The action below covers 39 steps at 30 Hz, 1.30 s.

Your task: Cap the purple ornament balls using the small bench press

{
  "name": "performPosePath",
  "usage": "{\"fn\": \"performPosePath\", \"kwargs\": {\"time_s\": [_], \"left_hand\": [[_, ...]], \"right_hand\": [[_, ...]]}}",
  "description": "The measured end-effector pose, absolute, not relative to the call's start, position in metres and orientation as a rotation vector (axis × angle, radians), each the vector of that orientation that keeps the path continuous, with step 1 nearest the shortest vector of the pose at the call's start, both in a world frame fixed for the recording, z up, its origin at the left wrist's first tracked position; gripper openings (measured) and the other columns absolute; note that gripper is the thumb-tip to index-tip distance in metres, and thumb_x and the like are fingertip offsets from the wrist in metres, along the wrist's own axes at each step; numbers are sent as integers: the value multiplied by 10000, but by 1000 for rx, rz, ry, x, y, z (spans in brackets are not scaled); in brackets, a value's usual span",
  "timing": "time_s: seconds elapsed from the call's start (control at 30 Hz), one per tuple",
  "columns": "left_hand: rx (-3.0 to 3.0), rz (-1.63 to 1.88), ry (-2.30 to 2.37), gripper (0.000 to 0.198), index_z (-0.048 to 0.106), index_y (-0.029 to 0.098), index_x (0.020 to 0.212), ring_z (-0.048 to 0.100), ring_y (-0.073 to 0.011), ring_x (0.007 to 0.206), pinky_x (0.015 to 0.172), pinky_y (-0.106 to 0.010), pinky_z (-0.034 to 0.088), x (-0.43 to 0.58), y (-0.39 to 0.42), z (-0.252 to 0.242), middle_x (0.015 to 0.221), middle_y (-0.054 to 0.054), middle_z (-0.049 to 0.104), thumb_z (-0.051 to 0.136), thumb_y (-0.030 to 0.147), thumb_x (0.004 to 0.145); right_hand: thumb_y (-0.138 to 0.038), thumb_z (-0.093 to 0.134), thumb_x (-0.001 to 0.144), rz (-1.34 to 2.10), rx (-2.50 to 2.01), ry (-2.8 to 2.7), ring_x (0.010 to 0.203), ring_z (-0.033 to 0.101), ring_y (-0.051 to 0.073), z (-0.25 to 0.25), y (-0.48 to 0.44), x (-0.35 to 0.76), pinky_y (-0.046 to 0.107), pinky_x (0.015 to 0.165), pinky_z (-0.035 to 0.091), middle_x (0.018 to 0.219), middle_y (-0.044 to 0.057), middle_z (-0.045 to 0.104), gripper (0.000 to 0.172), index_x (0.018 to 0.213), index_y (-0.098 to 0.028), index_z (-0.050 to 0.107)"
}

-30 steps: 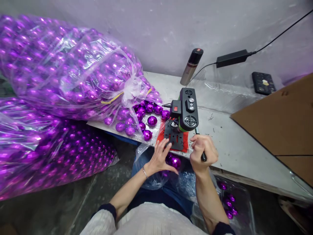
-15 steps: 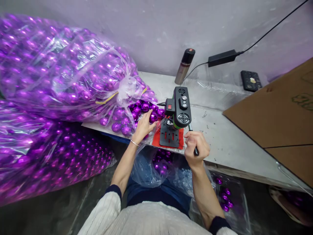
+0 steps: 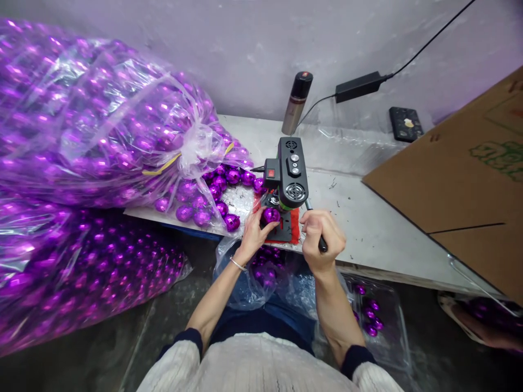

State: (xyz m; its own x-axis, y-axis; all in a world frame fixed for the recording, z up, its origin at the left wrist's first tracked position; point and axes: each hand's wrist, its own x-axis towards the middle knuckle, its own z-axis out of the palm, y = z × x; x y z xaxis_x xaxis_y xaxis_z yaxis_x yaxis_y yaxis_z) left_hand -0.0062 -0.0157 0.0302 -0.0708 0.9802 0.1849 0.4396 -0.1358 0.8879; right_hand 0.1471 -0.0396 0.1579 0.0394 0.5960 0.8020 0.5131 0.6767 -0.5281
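Note:
My left hand (image 3: 254,233) grips a shiny purple ball (image 3: 270,215) and holds it on the black base plate under the small black press machine (image 3: 288,174). My right hand (image 3: 321,239) is closed around the machine's black lever handle (image 3: 322,245) at the table's front edge. A red pad (image 3: 295,222) lies beneath the base plate. Loose purple balls (image 3: 212,198) lie on the table just left of the machine.
Two big clear bags of purple balls (image 3: 93,130) fill the left side. A clear bag with balls (image 3: 261,269) sits in my lap. A spray can (image 3: 296,102), power adapter (image 3: 358,87), dark phone-like device (image 3: 404,123) and cardboard sheet (image 3: 457,174) stand on the grey table (image 3: 368,228).
My left hand went from the lap bag to the loose balls, picked one up, and brought it under the machine. My right hand stayed on the lever.

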Motion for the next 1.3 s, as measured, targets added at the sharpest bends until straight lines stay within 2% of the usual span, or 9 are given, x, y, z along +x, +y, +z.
{"fn": "performPosePath", "kwargs": {"time_s": [0.17, 0.37, 0.6, 0.73, 1.0, 1.3], "left_hand": [[1910, 1110, 1489, 615, 557, 193, 1375, 678, -331, 1182, 1035, -525, 532, -12, -12, 26, 1238, -155, 712, 718, 530, 887], [2148, 1081, 1350, 638, 489, 187, 1428, 665, -328, 1213, 1042, -527, 530, -20, -14, 31, 1295, -179, 680, 675, 521, 918], [2147, 1057, 1448, 643, 552, 196, 1365, 672, -319, 1122, 993, -512, 545, -9, -3, 27, 1168, -138, 687, 752, 532, 855], [2059, 1168, 1428, 623, 551, 217, 1373, 641, -293, 1175, 1029, -491, 524, 0, -2, 15, 1221, -124, 660, 772, 479, 854], [2022, 1222, 1418, 610, 570, 211, 1344, 638, -289, 1181, 1050, -489, 504, 3, -3, 8, 1229, -125, 664, 798, 454, 833], [2016, 1208, 1399, 631, 567, 202, 1347, 637, -289, 1185, 1048, -485, 511, 3, -4, 12, 1244, -130, 663, 807, 461, 825]], "right_hand": [[-94, 485, 957, 56, -921, -1619, 678, 601, 133, 153, -40, 148, 284, 619, 462, 720, 8, 626, 257, 737, -215, 541], [-86, 484, 953, 41, -921, -1624, 671, 597, 131, 153, -40, 148, 279, 609, 460, 716, 8, 622, 256, 739, -214, 542], [-80, 487, 950, 18, -926, -1654, 685, 613, 131, 151, -42, 150, 273, 614, 462, 716, 5, 628, 246, 753, -215, 546], [-97, 482, 956, 1, -939, -1655, 670, 625, 133, 149, -43, 150, 272, 599, 464, 704, 3, 637, 248, 751, -218, 552], [-186, 495, 977, -9, -945, -1626, 662, 629, 136, 120, -45, 151, 285, 604, 480, 744, 16, 665, 227, 764, -222, 563], [-322, 407, 1037, -116, -891, -1548, 591, 584, 136, 82, -38, 148, 341, 661, 517, 717, -4, 633, 304, 762, -240, 510]]}}
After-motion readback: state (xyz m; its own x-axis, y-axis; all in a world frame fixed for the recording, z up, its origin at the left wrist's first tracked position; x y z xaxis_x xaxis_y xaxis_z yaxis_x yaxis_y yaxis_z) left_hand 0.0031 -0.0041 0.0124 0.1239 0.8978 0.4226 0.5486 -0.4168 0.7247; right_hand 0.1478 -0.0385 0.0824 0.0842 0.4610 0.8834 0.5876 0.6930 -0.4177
